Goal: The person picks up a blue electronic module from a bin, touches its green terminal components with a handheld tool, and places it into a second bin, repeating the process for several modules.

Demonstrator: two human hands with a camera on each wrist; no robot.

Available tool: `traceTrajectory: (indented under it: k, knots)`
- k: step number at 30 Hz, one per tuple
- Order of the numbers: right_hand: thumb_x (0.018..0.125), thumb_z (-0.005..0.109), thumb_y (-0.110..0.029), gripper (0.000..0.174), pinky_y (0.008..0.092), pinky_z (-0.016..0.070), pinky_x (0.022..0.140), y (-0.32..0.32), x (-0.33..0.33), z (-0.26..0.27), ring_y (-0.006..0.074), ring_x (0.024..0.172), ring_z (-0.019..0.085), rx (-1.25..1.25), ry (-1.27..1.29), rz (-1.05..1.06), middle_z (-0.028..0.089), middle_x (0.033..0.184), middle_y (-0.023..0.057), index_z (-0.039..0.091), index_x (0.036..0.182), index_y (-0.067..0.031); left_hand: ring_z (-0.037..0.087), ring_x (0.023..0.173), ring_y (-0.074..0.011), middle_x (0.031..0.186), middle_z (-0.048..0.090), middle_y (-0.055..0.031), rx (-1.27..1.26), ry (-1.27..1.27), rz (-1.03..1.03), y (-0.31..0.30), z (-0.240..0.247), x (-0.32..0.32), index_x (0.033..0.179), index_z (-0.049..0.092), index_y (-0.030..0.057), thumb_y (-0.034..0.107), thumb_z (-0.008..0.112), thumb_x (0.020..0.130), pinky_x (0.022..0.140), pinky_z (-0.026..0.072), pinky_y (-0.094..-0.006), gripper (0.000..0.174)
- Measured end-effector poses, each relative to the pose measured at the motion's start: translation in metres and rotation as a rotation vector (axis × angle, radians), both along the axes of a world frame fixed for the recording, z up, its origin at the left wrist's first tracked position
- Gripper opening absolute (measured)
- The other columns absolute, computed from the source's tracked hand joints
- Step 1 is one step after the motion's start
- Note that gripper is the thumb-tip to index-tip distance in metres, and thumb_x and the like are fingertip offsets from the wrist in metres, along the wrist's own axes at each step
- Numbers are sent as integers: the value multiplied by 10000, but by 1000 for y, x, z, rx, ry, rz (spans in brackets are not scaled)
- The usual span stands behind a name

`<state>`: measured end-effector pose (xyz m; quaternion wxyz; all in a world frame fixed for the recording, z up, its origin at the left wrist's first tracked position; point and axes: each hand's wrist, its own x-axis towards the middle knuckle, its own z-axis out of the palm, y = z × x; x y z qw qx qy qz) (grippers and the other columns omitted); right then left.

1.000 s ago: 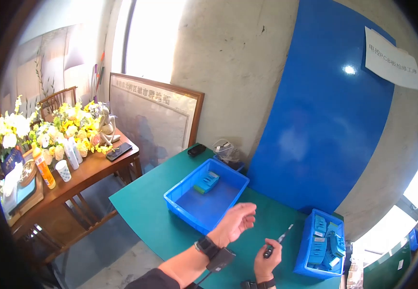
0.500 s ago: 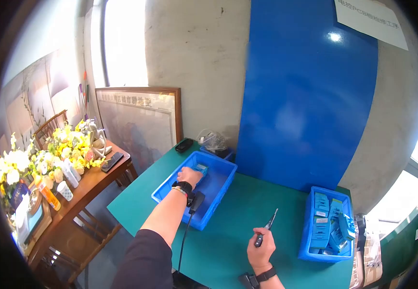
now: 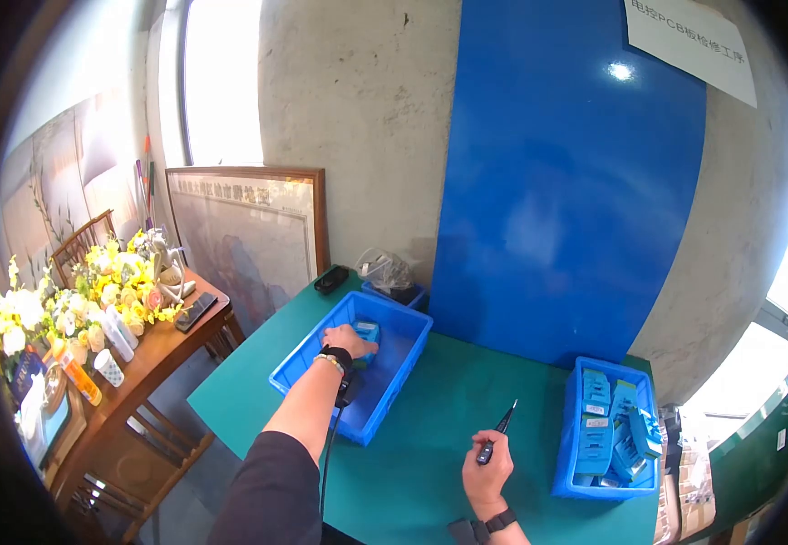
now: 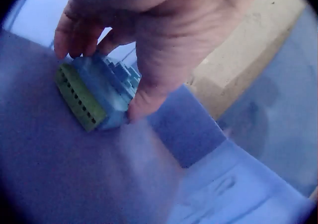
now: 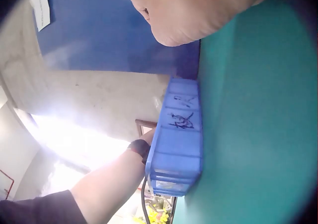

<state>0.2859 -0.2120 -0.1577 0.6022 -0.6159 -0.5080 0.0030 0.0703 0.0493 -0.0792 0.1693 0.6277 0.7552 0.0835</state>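
Note:
Inside the left blue plastic bin (image 3: 385, 400), my left hand (image 3: 349, 341) reaches down to a light-blue electronic module (image 4: 107, 87). The left wrist view shows its thumb at one end of the module and the fingers round the other. A green terminal strip (image 4: 79, 97) with a row of dark holes runs along the module's near side. Over the green table my right hand (image 3: 489, 472) grips the black handle of a slim screwdriver (image 3: 503, 422), its thin tip pointing up and away. In the right wrist view only part of this hand shows, and the screwdriver is hidden.
A second blue bin (image 3: 561, 454) at the right holds several similar modules (image 3: 596, 434). Behind the left bin lie a plastic bag (image 3: 385, 271) and a black case (image 3: 331, 279). A blue panel (image 3: 576, 182) stands at the back. Flowers (image 3: 122, 282) crowd a wooden side table.
My left hand has gone from in front of the left bin down into it and now holds the module. The right hand keeps the screwdriver; the head view has shifted.

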Motion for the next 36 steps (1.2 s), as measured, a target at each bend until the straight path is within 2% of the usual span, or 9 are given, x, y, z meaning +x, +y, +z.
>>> traceTrajectory:
  k: [2, 5, 8, 11, 14, 20, 22, 28, 36]
  knots:
    - [717, 581, 88, 264, 371, 510, 655, 0, 0, 1, 290, 738, 637, 13, -6, 2, 626, 831, 102, 559, 945, -44, 561, 1133, -345, 1151, 613, -220, 90, -35, -19, 15, -18, -6, 1195, 592, -46, 526, 814, 600, 947, 481, -404, 854]
    - [718, 575, 95, 264, 368, 512, 653, 0, 0, 3, 285, 733, 637, 34, 9, 15, 625, 832, 106, 555, 945, -40, 647, 947, -270, 984, 663, -166, -59, -336, -27, -5, 23, -9, 1137, 608, -62, 500, 812, 642, 835, 531, -355, 776]
    - [717, 569, 101, 272, 360, 513, 647, -1, -1, 5, 280, 723, 635, 25, 9, 8, 621, 828, 112, 555, 952, -36, 645, 803, -203, 863, 633, -116, 40, -975, -65, -56, 63, 3, 984, 623, -60, 431, 746, 773, 659, 546, -324, 548]
    - [717, 569, 105, 277, 345, 514, 643, -1, -1, 5, 264, 720, 638, 52, 20, 22, 619, 823, 109, 555, 957, -33, 642, 762, -169, 830, 630, -76, -135, -1488, -293, -81, 54, 16, 1000, 616, -20, 331, 681, 873, 616, 531, -310, 379]
    - [720, 570, 104, 278, 332, 516, 654, -6, -3, 13, 239, 729, 644, 48, 104, 29, 621, 827, 106, 557, 963, -30, 633, 730, -159, 840, 638, -47, -282, -1640, -388, -130, 39, 44, 1008, 609, 28, 318, 705, 863, 610, 520, -285, 337]
    - [823, 608, 36, 254, 297, 517, 633, -15, -1, 10, 188, 689, 659, 107, 167, 7, 657, 775, 98, 564, 1064, -32, 612, 709, -146, 836, 633, -39, -559, -1819, -150, -159, -40, 91, 968, 607, 59, 338, 728, 844, 611, 506, -273, 328]
    - [882, 553, 21, 304, 266, 506, 634, -22, -2, 20, 135, 687, 628, 80, 183, 42, 668, 808, 102, 532, 1186, 11, 611, 761, -155, 890, 631, -51, -593, -1854, -121, -160, -56, 96, 1008, 599, 43, 323, 707, 863, 648, 504, -286, 333]
    - [886, 497, -66, 420, 289, 544, 644, -30, -4, 30, 187, 695, 672, 107, 308, 262, 694, 862, 143, 501, 1290, 50, 616, 962, -178, 1068, 630, -75, -566, -1887, -103, -157, -66, 91, 1141, 569, 11, 239, 673, 891, 753, 522, -322, 354]
    - [837, 570, -109, 264, 285, 524, 556, -38, -2, 33, 204, 597, 661, 187, -48, 329, 671, 703, 118, 665, 1025, 51, 639, 951, -201, 1058, 637, -91, -526, -1900, -150, -156, -62, 85, 1136, 563, -15, 177, 628, 911, 794, 545, -351, 302]
